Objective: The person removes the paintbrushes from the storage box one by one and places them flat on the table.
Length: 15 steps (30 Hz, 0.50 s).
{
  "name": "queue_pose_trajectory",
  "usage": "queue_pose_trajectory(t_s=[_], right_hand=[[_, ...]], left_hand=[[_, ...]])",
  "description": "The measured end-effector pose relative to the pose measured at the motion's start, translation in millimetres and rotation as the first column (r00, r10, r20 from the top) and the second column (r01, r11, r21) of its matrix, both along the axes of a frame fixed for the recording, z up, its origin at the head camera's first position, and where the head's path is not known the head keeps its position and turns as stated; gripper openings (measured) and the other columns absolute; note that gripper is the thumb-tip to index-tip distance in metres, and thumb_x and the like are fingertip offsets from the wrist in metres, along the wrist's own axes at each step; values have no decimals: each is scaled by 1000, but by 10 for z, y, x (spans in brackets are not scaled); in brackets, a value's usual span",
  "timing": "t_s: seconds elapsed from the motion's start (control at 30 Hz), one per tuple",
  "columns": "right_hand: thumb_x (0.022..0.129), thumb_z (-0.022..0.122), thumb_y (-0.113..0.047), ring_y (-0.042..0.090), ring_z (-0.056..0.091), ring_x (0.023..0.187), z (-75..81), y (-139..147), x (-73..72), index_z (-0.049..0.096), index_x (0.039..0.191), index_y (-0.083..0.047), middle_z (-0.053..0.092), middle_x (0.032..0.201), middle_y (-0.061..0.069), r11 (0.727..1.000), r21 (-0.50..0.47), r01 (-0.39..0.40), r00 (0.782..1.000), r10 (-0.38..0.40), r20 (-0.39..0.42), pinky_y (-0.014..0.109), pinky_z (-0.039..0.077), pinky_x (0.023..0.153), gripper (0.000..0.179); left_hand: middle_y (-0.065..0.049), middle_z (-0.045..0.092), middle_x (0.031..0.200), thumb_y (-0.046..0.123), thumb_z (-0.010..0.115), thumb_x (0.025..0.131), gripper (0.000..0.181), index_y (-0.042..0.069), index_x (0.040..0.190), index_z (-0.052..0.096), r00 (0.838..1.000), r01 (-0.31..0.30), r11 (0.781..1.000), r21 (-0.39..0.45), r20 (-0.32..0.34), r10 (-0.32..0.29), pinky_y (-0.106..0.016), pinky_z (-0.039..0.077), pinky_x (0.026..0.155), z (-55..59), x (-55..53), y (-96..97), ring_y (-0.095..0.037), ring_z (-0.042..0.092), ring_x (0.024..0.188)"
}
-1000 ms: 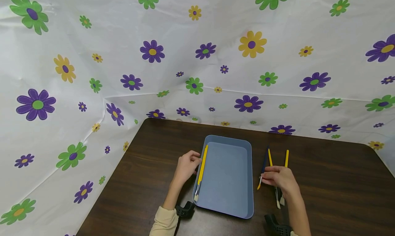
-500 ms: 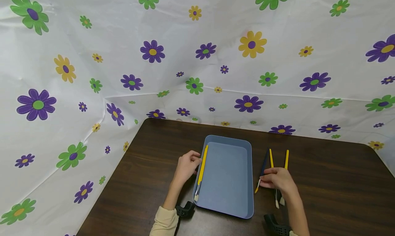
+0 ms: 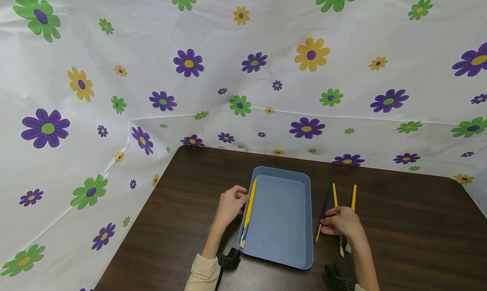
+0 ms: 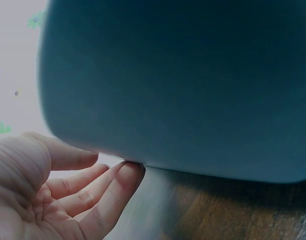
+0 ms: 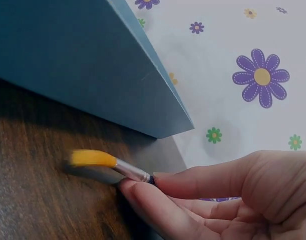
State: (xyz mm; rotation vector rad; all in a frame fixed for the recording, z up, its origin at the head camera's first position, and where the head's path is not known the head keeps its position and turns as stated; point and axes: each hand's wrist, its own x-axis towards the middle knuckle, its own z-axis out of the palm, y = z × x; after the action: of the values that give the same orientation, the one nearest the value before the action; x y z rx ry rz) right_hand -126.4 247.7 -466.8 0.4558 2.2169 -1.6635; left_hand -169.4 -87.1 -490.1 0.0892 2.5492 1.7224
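My right hand (image 3: 343, 223) pinches a dark blue paintbrush (image 3: 326, 200) between thumb and finger, close to its metal ferrule (image 5: 131, 170). Its yellow bristles (image 5: 90, 158) point toward me, low over the table beside the tray. On the other side, my left hand (image 3: 231, 204) touches the outer left edge of a blue-grey tray (image 3: 281, 223) with relaxed fingertips (image 4: 130, 172). Two yellow-handled paintbrushes (image 3: 249, 206) lie inside along the tray's left wall, pale bristles toward me. Partly covered by my right hand are a thin yellow paintbrush (image 3: 335, 193) and a wider yellow one (image 3: 354, 194).
The dark wooden table (image 3: 414, 227) carries the tray near its middle. Behind it and to the left hangs a white flowered sheet (image 3: 213, 33). A black wrist mount (image 3: 228, 258) sits near the tray's front left corner, another (image 3: 338, 278) below the right-hand brushes.
My right hand has shifted slightly left and toward me, and the blue paintbrush's bristle tip has come nearer to me. The thin yellow paintbrush has turned slightly. My left hand stays at the tray.
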Motion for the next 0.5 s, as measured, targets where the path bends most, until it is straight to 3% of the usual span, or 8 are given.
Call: queue_pose_trajectory(t_s=[0.5], right_hand=[[94, 62, 12, 20, 71, 58, 0, -46, -19, 51, 116, 24, 67, 73, 16, 997, 72, 1, 1000, -2, 3, 31, 62, 58, 27]], left_hand=[[-11, 75, 93, 9, 68, 98, 22, -4, 116, 69, 1000, 4, 1000, -3, -9, -4, -31, 60, 56, 15, 1, -2, -21, 70, 75]])
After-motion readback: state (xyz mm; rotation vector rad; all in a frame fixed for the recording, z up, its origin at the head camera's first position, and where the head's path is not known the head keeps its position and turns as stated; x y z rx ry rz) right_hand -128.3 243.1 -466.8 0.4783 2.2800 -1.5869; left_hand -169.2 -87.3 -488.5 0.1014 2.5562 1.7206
